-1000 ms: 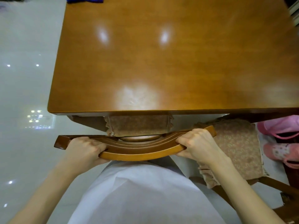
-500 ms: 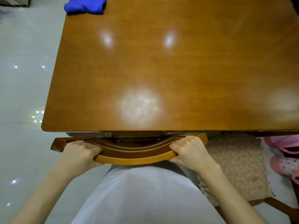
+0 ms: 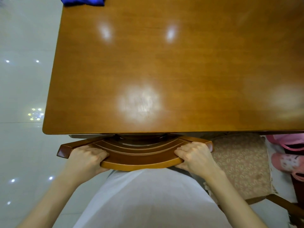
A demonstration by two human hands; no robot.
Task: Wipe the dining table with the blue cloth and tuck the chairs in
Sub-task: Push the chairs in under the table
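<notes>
Wooden chair back (image 3: 139, 160): we grip it with left hand (image 3: 85, 159) and right hand (image 3: 195, 156), fingers curled over its ends, right at the dining table (image 3: 164, 71) edge; blue cloth (image 3: 83, 0) lies far ahead of left hand.

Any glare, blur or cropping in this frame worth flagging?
Head view: glare leaves pale patches on the table, the largest near its front edge; the blue cloth is cropped by the top border; the left hand, right hand and chair back look sharp.
</notes>
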